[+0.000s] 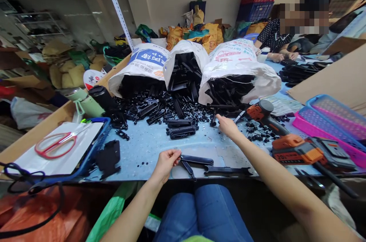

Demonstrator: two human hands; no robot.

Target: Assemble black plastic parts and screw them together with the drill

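Near the table's front edge, my left hand (166, 164) pinches one end of a hinged pair of black plastic bars (197, 159), which spread apart in a narrow V. Farther out, my right hand (228, 127) reaches to the edge of the pile, fingers drawn together beside a small black part (213, 119); whether they grip it is hidden. A black open-ended wrench (227, 170) lies just right of the bars. Beyond my hands is a small stack of black bars (181, 128), with loose black pieces and screws (200, 114) behind it.
White sacks (237, 59) spill black parts at the back. On the right are an orange cordless driver (291, 146) and pink and blue baskets (328, 125). Red-handled scissors (57, 145) lie on a blue tray (94, 150) at left. Another person (274, 36) works at the far right.
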